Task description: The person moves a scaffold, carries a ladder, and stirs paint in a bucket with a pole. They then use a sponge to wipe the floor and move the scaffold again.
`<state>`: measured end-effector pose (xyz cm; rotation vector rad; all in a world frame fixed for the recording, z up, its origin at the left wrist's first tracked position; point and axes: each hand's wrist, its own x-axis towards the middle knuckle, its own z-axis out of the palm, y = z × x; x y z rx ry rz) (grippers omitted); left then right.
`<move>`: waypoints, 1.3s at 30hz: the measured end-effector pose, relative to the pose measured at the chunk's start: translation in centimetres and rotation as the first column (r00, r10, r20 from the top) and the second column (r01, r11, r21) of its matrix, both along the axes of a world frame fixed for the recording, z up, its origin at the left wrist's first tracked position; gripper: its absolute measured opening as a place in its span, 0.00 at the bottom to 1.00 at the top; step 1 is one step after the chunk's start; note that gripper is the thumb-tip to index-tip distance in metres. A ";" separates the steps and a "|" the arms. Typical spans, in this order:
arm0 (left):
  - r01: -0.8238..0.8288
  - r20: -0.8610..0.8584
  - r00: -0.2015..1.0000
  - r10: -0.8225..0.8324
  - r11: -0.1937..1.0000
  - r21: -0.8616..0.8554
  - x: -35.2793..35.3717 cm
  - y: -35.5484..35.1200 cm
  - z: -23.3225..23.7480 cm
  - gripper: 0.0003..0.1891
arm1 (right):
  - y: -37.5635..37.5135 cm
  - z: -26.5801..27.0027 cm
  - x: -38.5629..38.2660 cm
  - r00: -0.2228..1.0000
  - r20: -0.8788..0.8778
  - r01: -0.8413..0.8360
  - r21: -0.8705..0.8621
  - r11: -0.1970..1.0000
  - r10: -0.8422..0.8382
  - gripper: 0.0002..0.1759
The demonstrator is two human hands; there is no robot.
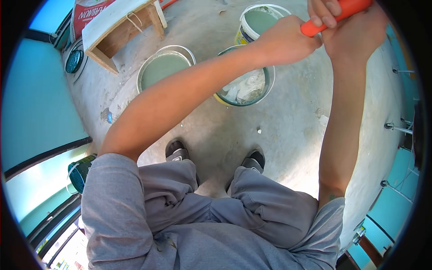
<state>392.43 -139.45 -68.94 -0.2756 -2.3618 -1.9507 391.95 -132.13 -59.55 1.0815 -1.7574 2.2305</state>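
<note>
At the upper right edge of the head view my left hand [288, 41] and my right hand [353, 36] come together, both closed around an orange handle [353, 8]. The rest of the tool is out of frame, so its kind cannot be made out. Below my left forearm stands a bucket of white paste [245, 87], partly covered by the arm. Just beyond my left hand is a white bucket of grey-green liquid [262, 21]. Another bucket of similar liquid [164, 69] sits to the left, partly behind my forearm.
A wooden bench [121, 33] stands at the upper left beside a red and white sack [87, 15]. A dark green pail [81, 173] is at the left by the turquoise wall [36, 99]. My shoes [176, 148] rest on the concrete floor [220, 126], which has small debris.
</note>
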 end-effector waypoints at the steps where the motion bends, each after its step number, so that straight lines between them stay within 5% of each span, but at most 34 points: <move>1: -0.007 -0.053 0.999 0.009 0.998 0.055 -0.2 0.2 -0.7 0.13 | -0.1 -0.4 -0.1 0.999 -0.029 -0.024 0.016 1.000 0.025 0.36; 3: -0.010 -0.155 0.987 0.036 0.986 0.165 -0.5 0.7 -2.1 0.13 | -0.4 -1.2 0.0 0.997 -0.042 -0.060 0.012 0.998 0.060 0.37; 12: 0.007 -0.105 0.994 0.019 0.970 0.243 -1.3 1.5 -7.4 0.15 | 0.5 -4.4 -1.3 0.945 0.296 -0.176 0.098 0.980 0.140 0.41; 24: 0.085 0.297 0.936 -0.189 0.940 0.330 -3.7 1.7 -7.4 0.13 | 1.0 -8.0 -7.2 0.888 0.460 -0.020 0.097 0.995 -0.027 0.38; 30: 0.101 0.465 0.834 -0.296 0.911 0.400 -3.9 2.6 -8.5 0.11 | 2.6 -10.4 -9.1 0.761 0.647 0.031 0.047 0.998 -0.054 0.37; 36: 0.068 0.518 0.804 -0.294 0.910 0.410 -2.7 3.1 -9.3 0.11 | 3.0 -11.3 -8.0 0.730 0.675 0.099 0.043 0.994 -0.102 0.37; 39: 0.186 0.508 0.786 -0.352 0.919 0.349 -2.8 2.1 -9.5 0.11 | 3.2 -11.2 -7.6 0.747 0.658 0.080 0.052 0.995 -0.094 0.36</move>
